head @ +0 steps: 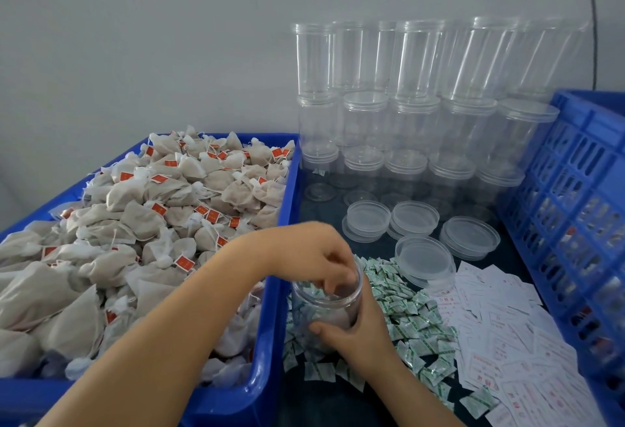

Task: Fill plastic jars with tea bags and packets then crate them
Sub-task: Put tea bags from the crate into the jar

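A clear plastic jar (316,308) stands open-topped on the dark table, among small green-and-white packets (406,311). My right hand (358,332) wraps around its lower right side and holds it. My left hand (314,254) reaches across from the left, fingertips pointing down into the jar's mouth; whether they hold anything is hidden. A pale tea bag shows through the jar wall near the bottom. A heap of tea bags (152,217) with red tags fills the blue bin (270,352) on the left.
Empty clear jars (416,105) are stacked in rows against the wall. Loose clear lids (422,257) lie in front of them. White printed slips (514,332) spread at right. A blue slatted crate (575,196) stands at the far right, holding filled jars.
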`<state>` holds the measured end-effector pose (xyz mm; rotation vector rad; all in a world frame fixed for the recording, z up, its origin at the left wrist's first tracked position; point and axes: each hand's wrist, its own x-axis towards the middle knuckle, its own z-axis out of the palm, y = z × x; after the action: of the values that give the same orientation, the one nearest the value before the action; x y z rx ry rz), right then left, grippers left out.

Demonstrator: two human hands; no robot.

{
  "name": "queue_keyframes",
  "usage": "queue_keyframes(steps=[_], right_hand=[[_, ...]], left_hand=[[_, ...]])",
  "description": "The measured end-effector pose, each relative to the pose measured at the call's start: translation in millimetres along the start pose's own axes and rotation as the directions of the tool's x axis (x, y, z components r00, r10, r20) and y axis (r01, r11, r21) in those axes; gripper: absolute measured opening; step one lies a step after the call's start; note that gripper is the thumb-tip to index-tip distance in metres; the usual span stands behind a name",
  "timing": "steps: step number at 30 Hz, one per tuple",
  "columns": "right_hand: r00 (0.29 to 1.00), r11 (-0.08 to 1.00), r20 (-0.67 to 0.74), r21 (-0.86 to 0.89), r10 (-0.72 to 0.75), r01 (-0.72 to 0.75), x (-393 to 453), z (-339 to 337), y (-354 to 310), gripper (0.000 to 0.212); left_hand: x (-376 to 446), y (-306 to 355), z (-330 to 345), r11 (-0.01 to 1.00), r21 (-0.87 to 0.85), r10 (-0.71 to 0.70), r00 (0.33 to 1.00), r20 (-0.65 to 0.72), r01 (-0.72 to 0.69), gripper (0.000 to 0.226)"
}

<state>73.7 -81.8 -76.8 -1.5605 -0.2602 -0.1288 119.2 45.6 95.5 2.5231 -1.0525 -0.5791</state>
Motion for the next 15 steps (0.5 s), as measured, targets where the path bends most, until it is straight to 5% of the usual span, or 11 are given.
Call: queue_keyframes(steps=[3,6,10,12,15], right_hand=[[0.999,0.999,0.002,-0.027,0.046,-0.046,-3.2,-0.5,-2.9,0.096],[0.999,0.999,0.022,-0.006,0.05,-0.049,-4.5,-0.7,-5.5,0.099],[0.999,0.999,0.026,0.004,0.048,-0.048,-6.0,-0.3,-9.1,0.096],[0.999,0.999,0.03,0.012,0.045,-0.045,-6.5,-0.7,-9.7,0.099],[0.998,0.999,0.03,0.012,0.048,-0.049,-6.6,-0.8,-11.0,0.1]], left_hand=[[-4.1,-17.3,-14.3,0.997,-0.069,-0.054,0.95,-0.307,0.035,0.013],[-2.4,-41.4,-20.6,0.989,-0.101,-0.147,0.757,-0.637,0.108,0.013],[8.2,-74.8,-15.0,0.96,-0.119,-0.246,0.556,-0.794,0.255,0.007],[14.2,-91.4,-6.6,0.928,-0.034,-0.252,0.559,-0.79,0.37,0.011],[21.2,-111.9,5.7,0.827,0.136,-0.321,0.657,-0.682,0.545,0.027]])
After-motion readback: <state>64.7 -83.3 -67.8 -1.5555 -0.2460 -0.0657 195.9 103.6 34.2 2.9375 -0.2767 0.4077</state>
